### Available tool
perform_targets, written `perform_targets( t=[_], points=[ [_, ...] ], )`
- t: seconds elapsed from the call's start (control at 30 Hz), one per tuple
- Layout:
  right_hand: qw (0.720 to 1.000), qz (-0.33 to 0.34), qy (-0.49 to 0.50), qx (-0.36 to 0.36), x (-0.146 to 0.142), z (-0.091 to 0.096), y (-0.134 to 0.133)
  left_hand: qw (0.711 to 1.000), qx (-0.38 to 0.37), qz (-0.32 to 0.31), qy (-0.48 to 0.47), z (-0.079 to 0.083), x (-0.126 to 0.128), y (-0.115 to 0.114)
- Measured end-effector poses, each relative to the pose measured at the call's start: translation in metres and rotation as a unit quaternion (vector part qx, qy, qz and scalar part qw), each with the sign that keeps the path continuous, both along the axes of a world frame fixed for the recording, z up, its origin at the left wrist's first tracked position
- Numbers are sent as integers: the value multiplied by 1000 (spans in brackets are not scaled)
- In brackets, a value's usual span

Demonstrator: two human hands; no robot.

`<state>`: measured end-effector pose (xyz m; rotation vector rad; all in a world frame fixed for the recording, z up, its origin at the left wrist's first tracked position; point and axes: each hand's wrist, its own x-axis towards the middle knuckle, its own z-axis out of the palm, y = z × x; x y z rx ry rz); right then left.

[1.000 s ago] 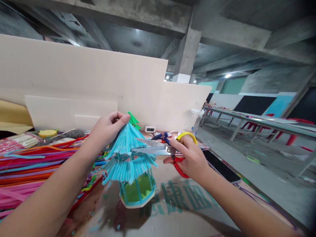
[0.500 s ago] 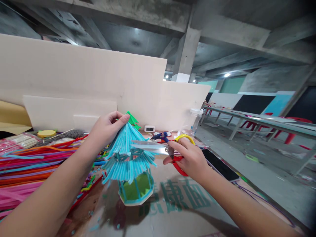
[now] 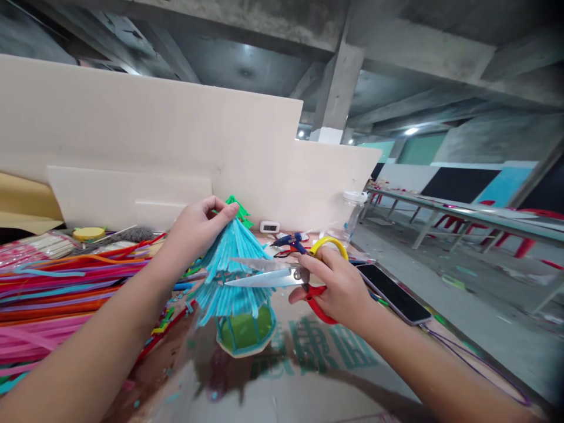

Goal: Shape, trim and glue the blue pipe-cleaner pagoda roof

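Observation:
My left hand [image 3: 205, 226] pinches the upper part of a small model pavilion [image 3: 238, 247], holding it up above a cardboard sheet. The pavilion has two tiers of light-blue pipe-cleaner roof, a green top and a green round base with blue posts. My right hand [image 3: 337, 282] grips a pair of scissors [image 3: 282, 276] with one yellow and one red handle loop. Their blades are parted and point left across the roof strips; whether a strip lies between them cannot be made out.
Many coloured pipe cleaners [image 3: 57, 294] lie at left. A phone [image 3: 394, 294] with a cord is at right, near a lidded clear jar [image 3: 350, 214]. Behind stand a small digital clock [image 3: 269, 227], a blue-handled tool [image 3: 288, 240] and a pale board [image 3: 154, 129]. Printed cardboard [image 3: 317, 382] lies below.
The scissor blades have opened wider, the lower blade swinging down. The pavilion has tilted slightly, its base a little higher in view. The view has shifted slightly.

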<state>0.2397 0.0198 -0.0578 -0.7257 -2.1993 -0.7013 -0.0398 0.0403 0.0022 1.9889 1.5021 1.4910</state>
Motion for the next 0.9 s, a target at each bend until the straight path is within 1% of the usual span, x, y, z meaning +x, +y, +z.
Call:
perform_targets(
  t=[0.27, 0.33, 0.4, 0.47, 0.53, 0.57, 0.63, 0.7, 0.77, 0.9],
  points=[
    [999, -9, 0, -32, 1, 1, -3, 1000, -5, 11, 13, 0, 5, -4],
    [997, 4, 25, -69, 4, -1, 2, 1000, 5, 7, 13, 0, 5, -4],
    [989, 15, 78, -122, 7, -6, 13, 1000, 19, 3, 13, 0, 4, -4],
    [975, -4, 132, -180, 11, -15, 29, 999, 36, 1, 13, 0, 2, -3],
    [956, -55, 156, -241, 13, -31, 44, 999, 50, 2, 16, -1, 2, -2],
    [947, -75, 157, -269, 13, -40, 51, 998, 55, 1, 17, -2, 1, -1],
    [935, -108, 118, -317, 14, -57, 60, 998, 56, -3, 21, -4, 1, 1],
    [931, -118, 87, -335, 15, -71, 65, 998, 50, -14, 24, -5, 0, 3],
    [930, -122, 68, -340, 16, -80, 66, 998, 45, -30, 25, -7, 1, 4],
    [932, -132, 41, -336, 18, -85, 67, 997, 37, -58, 26, -8, 4, 4]
  ],
)
